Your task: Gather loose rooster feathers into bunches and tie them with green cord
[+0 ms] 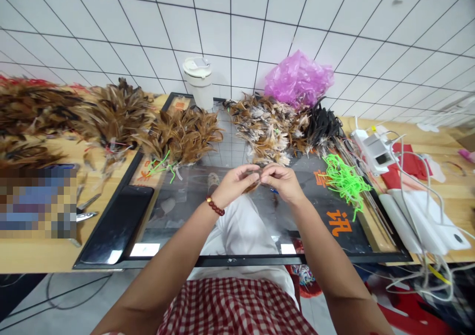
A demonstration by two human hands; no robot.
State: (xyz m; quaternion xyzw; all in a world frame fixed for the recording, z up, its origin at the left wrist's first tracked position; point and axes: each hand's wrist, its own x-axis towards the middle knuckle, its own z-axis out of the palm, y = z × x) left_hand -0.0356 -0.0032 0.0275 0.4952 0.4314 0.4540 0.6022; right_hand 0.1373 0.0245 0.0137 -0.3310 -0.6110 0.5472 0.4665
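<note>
Both hands meet over the middle of a dark glass panel (193, 201). My left hand (239, 180), with a beaded bracelet (215, 207) on its wrist, pinches a small brown feather (251, 187) that shows below the fingertips. Thumb and fingers of my right hand (282, 180) are pinched together at the same spot; what lies between them is hidden. Beyond the hands lies a pile of brown and white feathers (269, 129). A brown feather pile (185, 134) with green ties (161, 166) sits further left.
Green cords (345, 179) and black feathers (322, 127) lie to the right. A lidded cup (200, 82) and pink plastic bag (299, 80) stand by the tiled wall. A phone (118, 223) rests on the left. White power strips and cables (423, 216) cover the right side.
</note>
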